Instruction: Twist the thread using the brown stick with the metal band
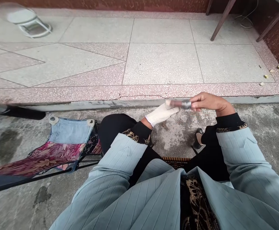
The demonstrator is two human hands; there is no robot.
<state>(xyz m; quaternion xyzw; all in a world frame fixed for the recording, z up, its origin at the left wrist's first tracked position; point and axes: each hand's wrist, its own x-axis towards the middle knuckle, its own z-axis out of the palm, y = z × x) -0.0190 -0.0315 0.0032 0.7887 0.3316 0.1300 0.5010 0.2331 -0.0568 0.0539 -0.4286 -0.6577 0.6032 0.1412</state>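
Observation:
My left hand (162,114) wears a white knit glove and is closed around one end of a short brown handle (176,103). Silver wire (186,104) is wound around the handle's other end. At that wire-wound end, my bare right hand (208,101) pinches with its fingers, and they hide whatever part lies inside. Motion blurs the gloved fingertips and the brown end slightly. Both hands are held out over the concrete, in front of my knees. Below the glove, a small brown thing (164,125) lies on the ground, too unclear to name.
A raised tiled step (163,64) with a grey edge runs across the front. To my left is a folding chair (70,131) of denim and floral cloth, with a black bar-like handle (24,111) beyond it. A white stool (34,27) stands far left; wooden legs (223,20) rise at the back right.

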